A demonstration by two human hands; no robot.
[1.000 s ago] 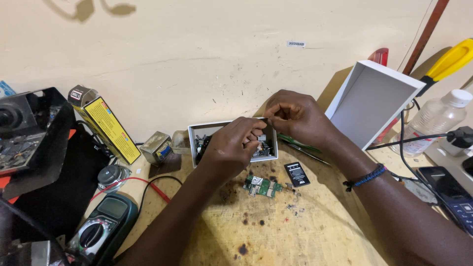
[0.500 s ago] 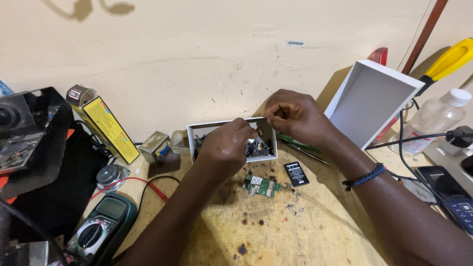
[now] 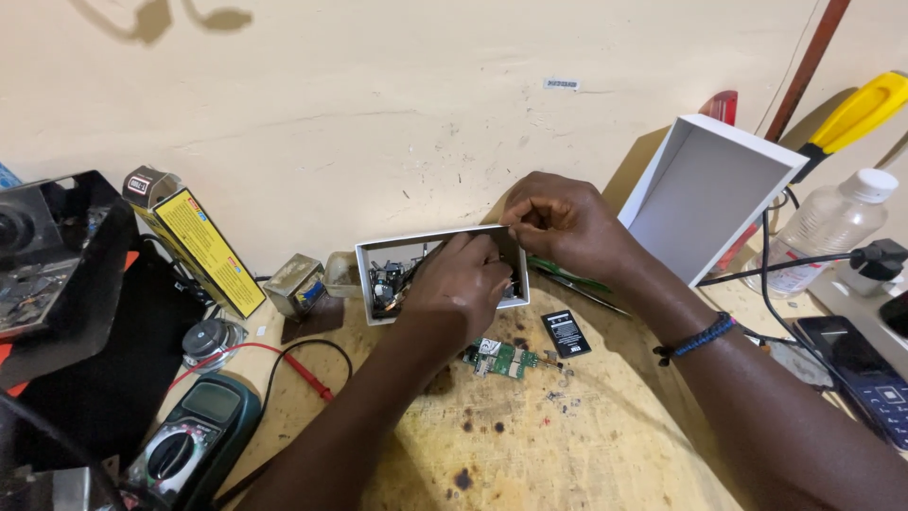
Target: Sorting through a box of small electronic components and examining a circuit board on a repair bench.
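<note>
- Small white parts box [image 3: 367,284], open at the top, near the back edge of the counter [image 3: 530,454], close under the wall; crammed with dark small parts and wires, so low walls keep the loose bits together.
- Left hand [image 3: 463,284] reaching in over the box's front wall, fingers curled down among the contents; whether pinched on a piece or merely rummaging, impossible to tell.
- Right hand [image 3: 566,222] at the box's back right corner, thumb and fingertips pressed together on the rim or on something tiny there, seemingly steadying the box against the other hand's digging.
- Green circuit board [image 3: 501,360] flat on the counter just in front of the box, with a small black battery [image 3: 566,333] beside it to the right, both within easy reach.
- Larger white box [image 3: 705,194] tipped on its side, propped towards the back right corner, open side facing in.
- Multimeter [image 3: 194,437] at the front left corner, red lead [image 3: 293,369] trailing towards the middle.
- Yellow carton [image 3: 194,241] leaning at the back left.
- Clear plastic bottle [image 3: 828,227] and dark phone [image 3: 861,374] along the right edge.
</note>
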